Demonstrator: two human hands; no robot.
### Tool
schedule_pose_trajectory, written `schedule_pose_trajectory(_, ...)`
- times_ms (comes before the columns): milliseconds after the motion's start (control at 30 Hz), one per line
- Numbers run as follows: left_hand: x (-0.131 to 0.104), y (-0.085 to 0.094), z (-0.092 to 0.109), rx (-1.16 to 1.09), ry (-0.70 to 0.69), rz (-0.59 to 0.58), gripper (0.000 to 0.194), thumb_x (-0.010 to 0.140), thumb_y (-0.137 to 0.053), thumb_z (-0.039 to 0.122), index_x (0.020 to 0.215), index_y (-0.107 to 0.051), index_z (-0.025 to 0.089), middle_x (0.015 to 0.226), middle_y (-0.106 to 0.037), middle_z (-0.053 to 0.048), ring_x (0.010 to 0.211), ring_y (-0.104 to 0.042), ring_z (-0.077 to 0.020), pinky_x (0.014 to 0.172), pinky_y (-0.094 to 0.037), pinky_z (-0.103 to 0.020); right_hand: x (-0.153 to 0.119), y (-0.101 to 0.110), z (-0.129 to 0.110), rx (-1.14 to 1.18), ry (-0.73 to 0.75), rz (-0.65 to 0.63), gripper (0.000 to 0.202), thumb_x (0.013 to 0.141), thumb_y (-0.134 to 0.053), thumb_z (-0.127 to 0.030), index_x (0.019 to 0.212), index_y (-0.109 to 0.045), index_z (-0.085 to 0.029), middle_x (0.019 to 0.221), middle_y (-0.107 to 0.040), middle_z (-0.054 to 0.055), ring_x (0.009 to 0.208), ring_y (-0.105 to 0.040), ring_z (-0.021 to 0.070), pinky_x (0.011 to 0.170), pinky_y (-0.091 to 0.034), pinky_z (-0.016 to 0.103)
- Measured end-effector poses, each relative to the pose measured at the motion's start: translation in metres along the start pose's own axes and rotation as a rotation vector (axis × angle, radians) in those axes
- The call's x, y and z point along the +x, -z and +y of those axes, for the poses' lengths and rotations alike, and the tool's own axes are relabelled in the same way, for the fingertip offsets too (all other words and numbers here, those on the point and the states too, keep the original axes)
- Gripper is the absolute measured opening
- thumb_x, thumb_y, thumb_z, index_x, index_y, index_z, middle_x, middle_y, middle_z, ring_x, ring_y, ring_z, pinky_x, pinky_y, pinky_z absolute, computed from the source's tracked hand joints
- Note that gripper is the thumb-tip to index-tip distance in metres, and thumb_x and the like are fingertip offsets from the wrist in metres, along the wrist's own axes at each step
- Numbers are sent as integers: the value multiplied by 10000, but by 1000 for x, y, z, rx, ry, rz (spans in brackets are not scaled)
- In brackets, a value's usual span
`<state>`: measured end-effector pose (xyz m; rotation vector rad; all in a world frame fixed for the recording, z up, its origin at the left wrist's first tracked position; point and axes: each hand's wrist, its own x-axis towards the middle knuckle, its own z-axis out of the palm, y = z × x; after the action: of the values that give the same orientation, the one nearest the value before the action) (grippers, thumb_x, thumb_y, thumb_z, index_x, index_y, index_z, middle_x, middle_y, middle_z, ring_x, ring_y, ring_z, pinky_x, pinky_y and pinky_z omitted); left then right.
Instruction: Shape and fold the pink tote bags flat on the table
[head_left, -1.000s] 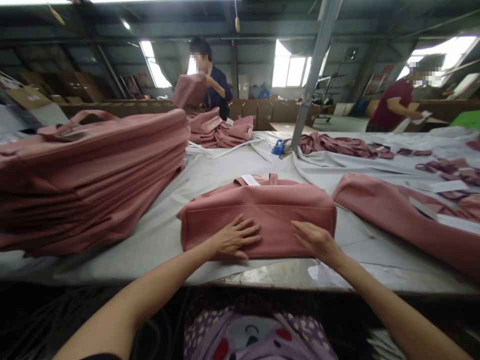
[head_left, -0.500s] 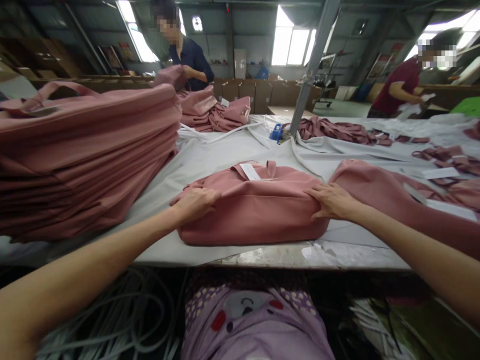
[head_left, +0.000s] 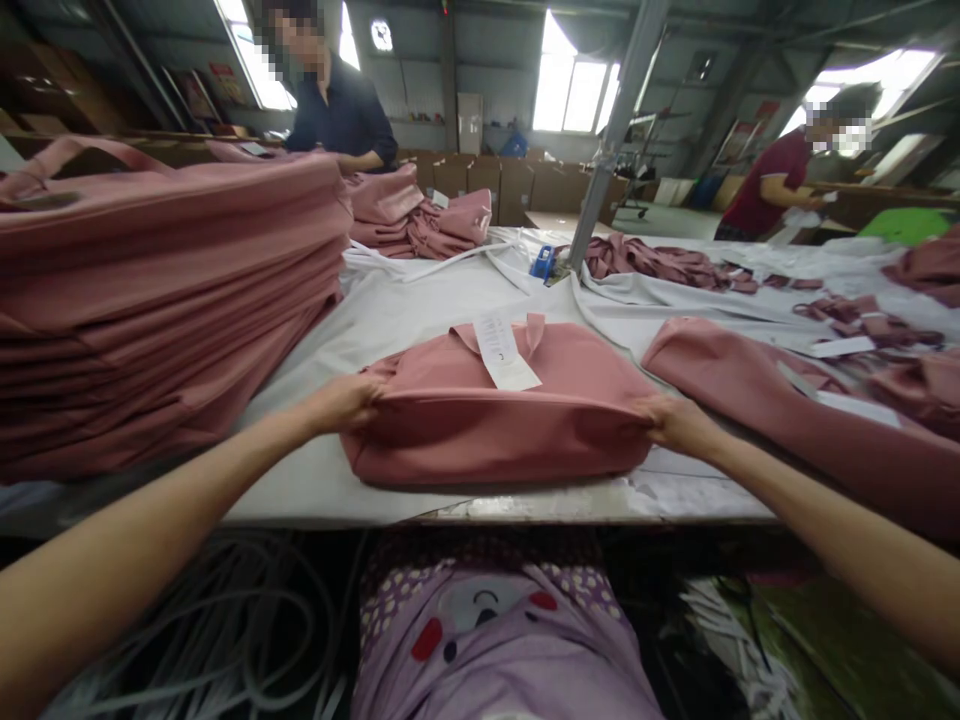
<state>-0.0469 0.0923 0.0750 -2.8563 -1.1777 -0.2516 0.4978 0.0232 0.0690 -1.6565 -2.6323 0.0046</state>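
Note:
A pink bag lies near the front edge of the table, its upper edge stretched between my hands. My left hand is closed on the bag's left end, and my right hand pinches its right end. On top of the bag lie a white tag and a small pink strap loop. Right of my right hand rests another pink piece with white paper on it.
A tall stack of pink bags stands on the left of the cloth-covered table. Beyond are more pink pieces, a metal post, a blue tool and straps. Two people work across the table.
Both hands have moved from lying over the bag's sides to gripping its ends, pulling the upper edge taut. The tag now shows more fully. The view has shifted slightly.

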Motion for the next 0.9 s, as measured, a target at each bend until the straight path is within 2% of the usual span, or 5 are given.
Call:
schedule_pose_trajectory(167,34,35,57,168,-202,157,397,950,-374,232,1313,-512,154,1352,-518,-157,1206,-501,-305,1019,-352,-514,36,44,3,-60,-53,-57,83,750,-663,-280,797,-718,-241,796,-719,42,766,-657,260,627,-443,299)
schedule_pose_trajectory(333,51,-44,154,-66,-646,-75,582,972,-351,499,1488,-270,242,1551,-290,-43,1417,-277,-188,1187,-151,-341,46,46,-20,-63,8,-64,176,737,-685,-269,912,-684,-255,904,-718,9,826,-645,229,654,-411,263)
schedule_pose_trajectory(500,85,-116,143,-141,-328,-72,668,967,-314,550,1502,-220,160,1537,-296,-120,1425,-255,-263,1159,-182,-454,53,31,-39,-115,16,-28,155,799,-534,-119,846,-661,-193,839,-708,55,796,-631,222,694,-400,283)
schedule_pose_trajectory(667,85,-122,136,-128,-300,-64,706,943,-331,601,1509,-190,204,1554,-271,-77,1438,-216,-248,1162,-168,-453,61,32,-43,-137,51,3,101,798,-592,-168,882,-646,-186,902,-711,81,877,-635,259,792,-412,331)
schedule_pose_trajectory(900,82,-123,142,-120,-307,-40,697,952,-305,601,1513,-175,206,1558,-259,-74,1447,-185,-245,1177,-103,-466,100,38,-89,-112,91,43,695,705,-757,-287,1316,-464,-137,1295,-570,184,1139,-555,338,919,-412,438)
